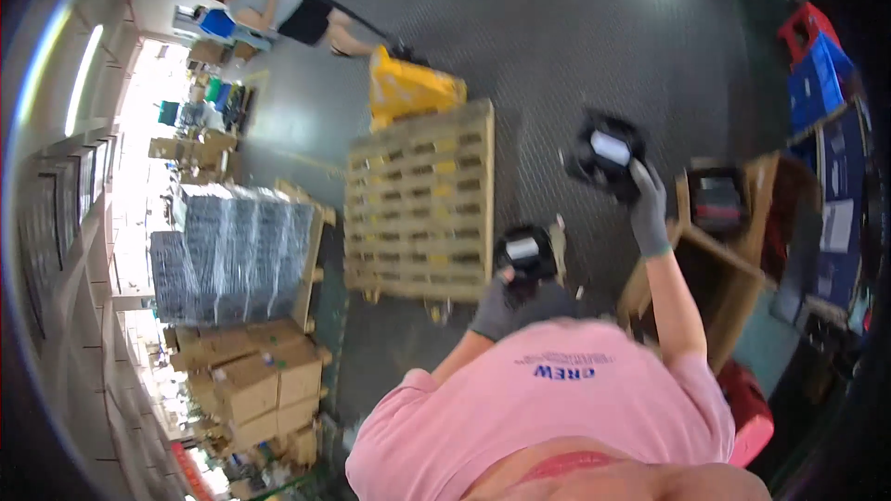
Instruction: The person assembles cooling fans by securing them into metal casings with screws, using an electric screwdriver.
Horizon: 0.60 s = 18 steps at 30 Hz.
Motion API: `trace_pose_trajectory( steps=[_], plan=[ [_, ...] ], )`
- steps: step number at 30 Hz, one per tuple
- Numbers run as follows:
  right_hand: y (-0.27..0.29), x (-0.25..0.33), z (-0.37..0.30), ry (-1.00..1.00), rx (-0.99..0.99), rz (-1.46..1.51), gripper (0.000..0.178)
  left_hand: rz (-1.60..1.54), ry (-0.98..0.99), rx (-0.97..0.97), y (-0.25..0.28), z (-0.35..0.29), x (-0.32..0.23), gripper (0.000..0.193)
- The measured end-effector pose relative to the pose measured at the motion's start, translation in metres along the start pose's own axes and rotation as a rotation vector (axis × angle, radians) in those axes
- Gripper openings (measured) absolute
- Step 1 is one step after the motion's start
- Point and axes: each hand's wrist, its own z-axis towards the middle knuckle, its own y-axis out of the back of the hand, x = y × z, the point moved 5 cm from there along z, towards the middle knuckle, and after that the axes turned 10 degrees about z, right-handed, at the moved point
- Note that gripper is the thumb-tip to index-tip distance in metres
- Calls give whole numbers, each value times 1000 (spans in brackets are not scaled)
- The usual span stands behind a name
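Both my hands wear grey gloves. My left hand (499, 308) is closed on the near side of a black object with a white label (526, 250), held low in front of my body. Farther out and to the right, my right hand (652, 209) grips the lower right edge of a similar black labelled piece (608, 150). That second piece is blurred by motion, and I cannot make out the exact kind of either. The two pieces are apart from each other. Just left of the one in my left hand lies the wooden pallet (419, 213).
An open cardboard box (710, 283) stands at my right, with a box of dark items (716, 199) beyond it and a blue crate (817, 74) farther off. At left are a wrapped grey stack (241, 255) and cartons (269, 385). A person (278, 11) handles a yellow pallet jack (408, 83).
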Motion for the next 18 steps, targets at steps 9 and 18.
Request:
trace_pose_trajectory(
  steps=[9, 18],
  plan=[
    [38, -69, 109, -94, -379, 66, 29, 28, 25, 42, -21, 144, -146, 31],
    [-1, -11, 225, 29, -522, 197, 29, 289, -83, 191, -133, 282, -264, 29]
  ],
)
